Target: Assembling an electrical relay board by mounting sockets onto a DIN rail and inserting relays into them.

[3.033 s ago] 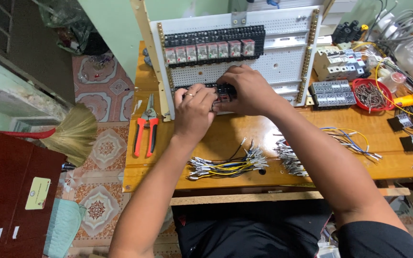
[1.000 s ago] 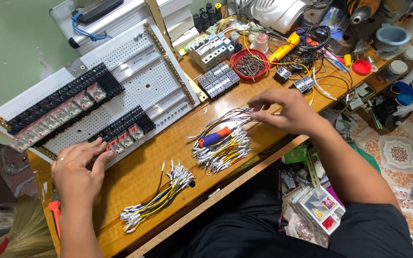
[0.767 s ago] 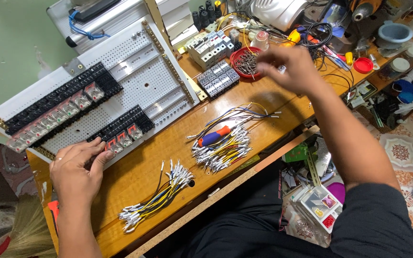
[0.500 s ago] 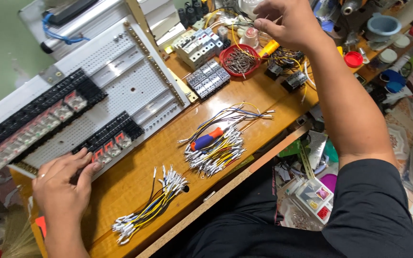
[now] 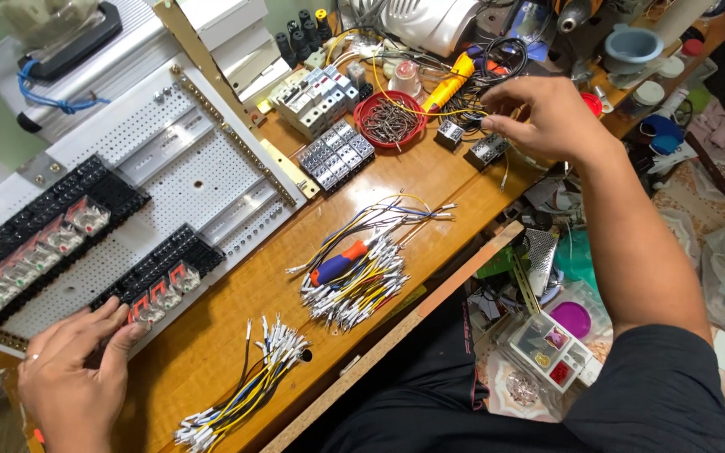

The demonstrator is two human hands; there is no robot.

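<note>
My left hand (image 5: 73, 377) rests flat on the lower edge of a white perforated panel (image 5: 169, 180), fingers touching a row of black relay sockets (image 5: 157, 273) with clear relays. My right hand (image 5: 547, 113) reaches to the far right of the wooden table (image 5: 211, 335), fingers pinched just above a small black relay socket (image 5: 487, 149); I cannot tell whether it grips anything. A second black socket (image 5: 449, 132) lies beside it. A screwdriver with a blue and red handle (image 5: 341, 262) lies on a bundle of short wires (image 5: 362, 281).
A red bowl of small metal parts (image 5: 390, 120) and grey terminal blocks (image 5: 337, 155) sit behind the wires. Another wire bundle (image 5: 241, 394) lies near the front edge. A yellow tool (image 5: 451, 80), cables and containers crowd the far right. Boxes and clutter lie on the floor.
My right hand left the wire bundle, swung up over the cluttered back corner, then came down above the small black sockets. The left hand stayed on the relay row.
</note>
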